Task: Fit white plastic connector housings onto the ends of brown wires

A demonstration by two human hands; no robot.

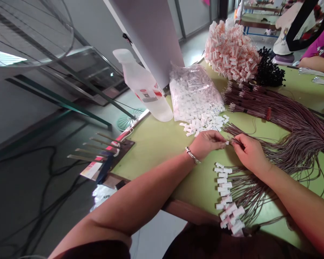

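Observation:
My left hand [208, 144], a bracelet at its wrist, pinches a small white plastic connector [227, 142] between thumb and fingertips. Close by on its right, my right hand [250, 153] is closed on thin brown wires [233, 139] whose ends point toward the connector. Whether wire and connector touch is too small to tell. Just beyond my left hand lies a loose heap of white connectors [202, 124]. Nearer my body, a row of white connectors [224, 187] with brown wires attached lies on the green tabletop [153, 151].
Behind the heap are a clear bag of connectors [194, 90] and a white bottle [148, 90]. Orange-white pieces [232, 52], black pieces [270, 68] and brown wire bundles [275, 104] fill the back right. Metal prongs [89, 151] jut from the left edge. Another person's arm [315, 63] rests far right.

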